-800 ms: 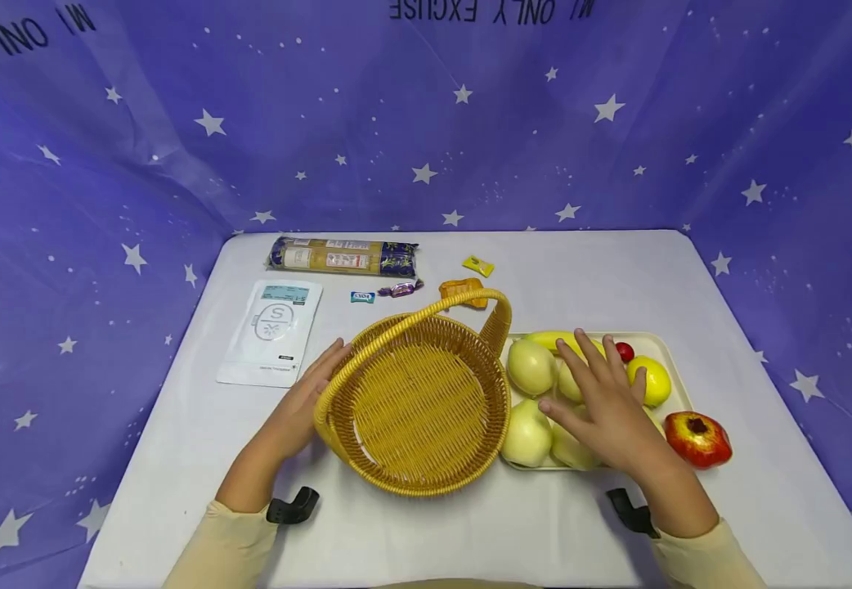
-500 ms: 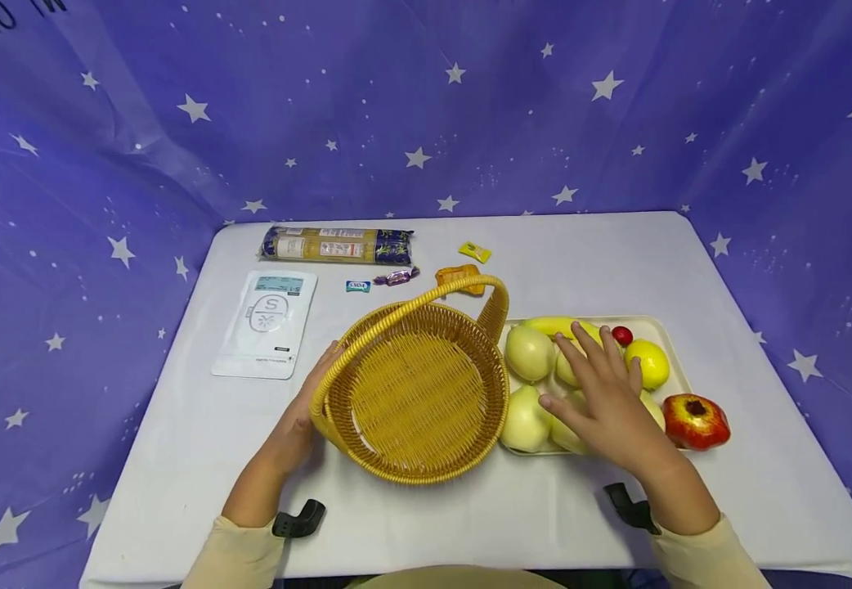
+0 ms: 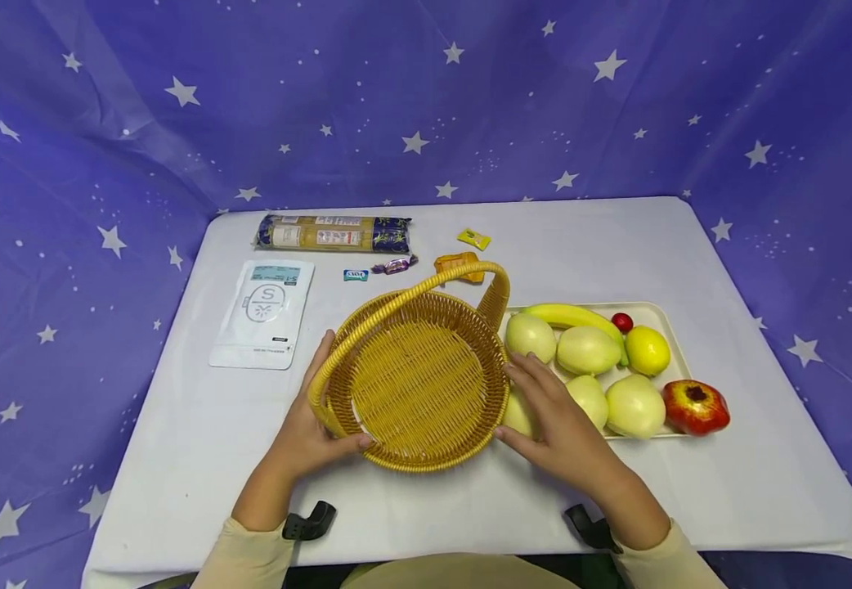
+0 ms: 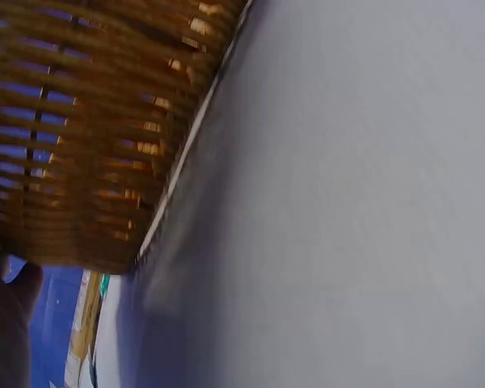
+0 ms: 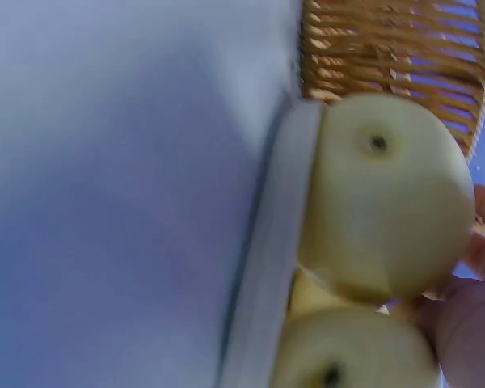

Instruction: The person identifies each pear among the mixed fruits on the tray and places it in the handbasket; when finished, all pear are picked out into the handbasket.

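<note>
A round woven basket (image 3: 419, 401) with an arched handle stands upright on the white table in the head view. My left hand (image 3: 301, 433) is at its left side, thumb over the near rim and fingers along the outer wall. At the opposite side, my right hand (image 3: 562, 429) has its fingertips right at the rim, fingers fairly straight. That hand covers part of a pale green pear (image 5: 388, 198) beside the basket. In the left wrist view, the basket's slatted wall (image 4: 89, 145) rests low over the cloth.
Right of the basket, a cream tray (image 3: 676, 348) bears several pears, a banana (image 3: 573, 316), a lemon (image 3: 647, 350) and a small red fruit (image 3: 621, 322). A pomegranate (image 3: 696, 406) overlaps its edge. Behind lie a noodle pack (image 3: 334, 234), a white pouch (image 3: 264, 315) and wrapped sweets (image 3: 395, 266).
My right hand has moved left from above the tray fruit to the basket's right rim. The left thumb has come over the near rim. The head view has tilted downward slightly.
</note>
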`<state>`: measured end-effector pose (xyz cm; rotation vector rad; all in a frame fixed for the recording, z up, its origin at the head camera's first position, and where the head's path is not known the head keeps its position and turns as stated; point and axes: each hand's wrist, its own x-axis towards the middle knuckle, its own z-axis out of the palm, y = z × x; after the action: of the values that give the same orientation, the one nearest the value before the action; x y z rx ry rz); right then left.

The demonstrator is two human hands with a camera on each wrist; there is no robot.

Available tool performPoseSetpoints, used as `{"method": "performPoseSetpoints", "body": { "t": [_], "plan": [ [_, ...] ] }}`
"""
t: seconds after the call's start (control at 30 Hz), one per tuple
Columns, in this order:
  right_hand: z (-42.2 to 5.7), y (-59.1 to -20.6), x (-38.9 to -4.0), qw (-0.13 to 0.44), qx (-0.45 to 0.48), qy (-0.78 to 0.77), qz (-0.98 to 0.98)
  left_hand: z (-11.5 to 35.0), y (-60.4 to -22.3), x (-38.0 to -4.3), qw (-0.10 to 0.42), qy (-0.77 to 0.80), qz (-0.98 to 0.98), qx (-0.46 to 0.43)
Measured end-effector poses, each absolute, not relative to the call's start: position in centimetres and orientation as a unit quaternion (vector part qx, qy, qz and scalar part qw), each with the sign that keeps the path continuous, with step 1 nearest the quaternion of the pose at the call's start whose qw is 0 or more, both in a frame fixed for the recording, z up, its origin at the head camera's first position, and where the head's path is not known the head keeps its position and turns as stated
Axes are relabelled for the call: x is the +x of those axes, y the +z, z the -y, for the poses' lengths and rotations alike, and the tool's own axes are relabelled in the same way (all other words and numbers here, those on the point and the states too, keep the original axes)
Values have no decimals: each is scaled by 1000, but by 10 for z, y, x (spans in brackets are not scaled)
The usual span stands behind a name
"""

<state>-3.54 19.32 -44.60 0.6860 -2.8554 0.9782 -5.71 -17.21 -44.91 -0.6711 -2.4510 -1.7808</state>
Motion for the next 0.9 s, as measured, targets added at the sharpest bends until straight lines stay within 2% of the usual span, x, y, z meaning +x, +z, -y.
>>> {"method": "performPoseSetpoints", "body": {
  "t": [0.17,0.47,0.7,0.9],
  "plan": [
    [-189,-455,-32,25,210,327,921,170,-449,-58,52,-556,797,-231],
    [-190,-467,-25,27,211,343,915,168,-455,-58,53,-537,808,-239],
    [-185,-467,-30,37,192,337,921,179,-476,-63,68,-445,861,-236],
    [-185,-468,-34,33,188,323,927,184,-479,-65,76,-420,871,-242]
  ]
}}
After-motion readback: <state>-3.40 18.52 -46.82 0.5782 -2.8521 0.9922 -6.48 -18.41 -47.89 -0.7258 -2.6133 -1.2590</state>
